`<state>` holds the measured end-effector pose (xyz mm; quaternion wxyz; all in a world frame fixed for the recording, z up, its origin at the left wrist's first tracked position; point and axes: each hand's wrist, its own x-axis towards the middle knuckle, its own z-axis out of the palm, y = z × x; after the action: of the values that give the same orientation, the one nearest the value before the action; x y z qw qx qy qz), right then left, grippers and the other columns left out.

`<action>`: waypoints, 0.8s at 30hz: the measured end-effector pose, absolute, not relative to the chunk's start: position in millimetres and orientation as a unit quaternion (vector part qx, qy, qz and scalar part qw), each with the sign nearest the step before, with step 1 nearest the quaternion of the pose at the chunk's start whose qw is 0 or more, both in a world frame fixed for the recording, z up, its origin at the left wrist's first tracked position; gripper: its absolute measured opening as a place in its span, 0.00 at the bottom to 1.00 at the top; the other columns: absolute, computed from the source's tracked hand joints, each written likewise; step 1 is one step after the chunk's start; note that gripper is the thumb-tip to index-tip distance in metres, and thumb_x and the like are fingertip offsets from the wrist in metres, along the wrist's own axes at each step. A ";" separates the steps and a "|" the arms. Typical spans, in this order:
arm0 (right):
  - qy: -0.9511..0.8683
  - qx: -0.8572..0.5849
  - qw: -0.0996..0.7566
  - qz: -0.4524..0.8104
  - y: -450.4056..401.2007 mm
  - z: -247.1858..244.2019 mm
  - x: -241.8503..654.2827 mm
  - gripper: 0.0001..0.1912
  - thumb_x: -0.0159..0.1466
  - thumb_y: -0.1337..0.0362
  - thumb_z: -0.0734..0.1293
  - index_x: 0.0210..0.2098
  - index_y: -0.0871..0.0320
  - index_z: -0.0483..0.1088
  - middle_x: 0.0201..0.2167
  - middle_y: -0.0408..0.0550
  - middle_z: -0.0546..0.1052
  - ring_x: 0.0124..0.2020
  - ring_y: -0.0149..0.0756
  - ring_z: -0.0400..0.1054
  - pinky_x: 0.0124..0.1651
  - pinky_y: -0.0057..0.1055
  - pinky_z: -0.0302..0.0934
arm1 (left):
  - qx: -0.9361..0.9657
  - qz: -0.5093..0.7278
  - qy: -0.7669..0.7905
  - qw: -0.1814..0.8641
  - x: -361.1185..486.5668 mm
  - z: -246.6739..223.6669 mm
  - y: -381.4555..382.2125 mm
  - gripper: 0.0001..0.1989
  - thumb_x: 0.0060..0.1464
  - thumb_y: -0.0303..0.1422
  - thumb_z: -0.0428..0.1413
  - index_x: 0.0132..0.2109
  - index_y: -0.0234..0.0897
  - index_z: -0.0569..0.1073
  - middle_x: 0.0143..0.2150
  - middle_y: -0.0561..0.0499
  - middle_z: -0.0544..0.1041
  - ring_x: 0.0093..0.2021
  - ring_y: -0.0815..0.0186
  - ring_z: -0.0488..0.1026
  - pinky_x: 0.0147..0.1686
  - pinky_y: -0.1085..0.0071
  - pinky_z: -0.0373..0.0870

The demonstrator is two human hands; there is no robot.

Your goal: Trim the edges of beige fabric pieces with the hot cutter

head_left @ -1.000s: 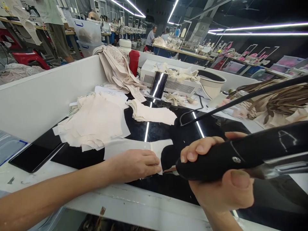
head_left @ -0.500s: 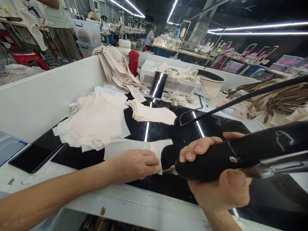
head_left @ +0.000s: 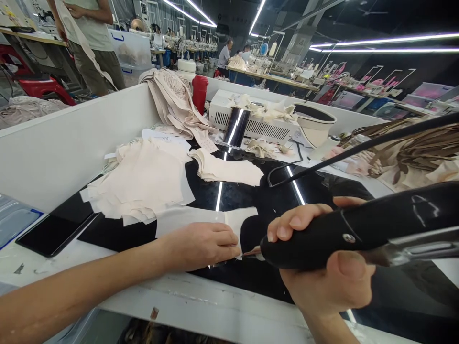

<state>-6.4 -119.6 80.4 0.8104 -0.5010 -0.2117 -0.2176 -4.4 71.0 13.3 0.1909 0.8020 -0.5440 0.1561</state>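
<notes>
At white fabric's (head_left: 206, 215) edge, left hand (head_left: 202, 242) presses, pinch unclear; right hand (head_left: 324, 286) clasps black tool (head_left: 358, 229); bare board (head_left: 245, 195) beyond.

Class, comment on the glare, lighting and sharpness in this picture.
Head view: ceiling lights glow against a dark ceiling; head view: white streaks glare on the glossy black surface; head view: the black tool in the right hand looms large, while the far table shows little detail.

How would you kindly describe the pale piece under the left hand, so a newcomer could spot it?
Find the glossy black surface, then the left hand near its front edge. Under that hand lies the pale piece, greyer than the cream stacks beyond and crossed by a seam-like line.
</notes>
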 end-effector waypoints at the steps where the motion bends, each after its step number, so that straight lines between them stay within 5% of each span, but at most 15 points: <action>1: -0.213 -0.500 0.810 -0.218 -119.0 80.1 -6.5 0.23 0.60 0.55 0.79 0.50 0.52 0.70 0.28 0.39 0.76 0.22 0.34 0.69 0.21 0.30 0.67 | 0.802 0.157 -0.543 0.193 -4.5 13.6 70.7 0.11 0.73 0.22 0.51 0.53 0.29 0.78 0.46 0.45 0.80 0.50 0.62 0.77 0.57 0.68 0.76; 10: -0.218 -0.512 0.802 -0.217 -118.1 81.4 -10.7 0.21 0.62 0.58 0.78 0.50 0.53 0.70 0.28 0.39 0.77 0.22 0.34 0.70 0.23 0.32 0.69 | 0.798 0.170 -0.529 0.235 -4.3 10.8 73.2 0.14 0.74 0.22 0.48 0.56 0.30 0.77 0.53 0.42 0.82 0.55 0.61 0.78 0.59 0.66 0.77; 24: -0.174 -0.533 0.789 -0.252 -143.7 94.3 -10.4 0.28 0.57 0.55 0.80 0.53 0.52 0.72 0.28 0.40 0.76 0.22 0.35 0.70 0.22 0.32 0.70 | 0.780 0.040 -0.571 0.253 -19.0 27.9 77.3 0.17 0.64 0.15 0.53 0.52 0.35 0.78 0.46 0.46 0.83 0.47 0.62 0.78 0.53 0.69 0.78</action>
<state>-10.4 -143.7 94.3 0.7889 -0.5330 -0.1738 -0.2516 -19.0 77.3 27.9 0.2526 0.7802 -0.5708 0.0397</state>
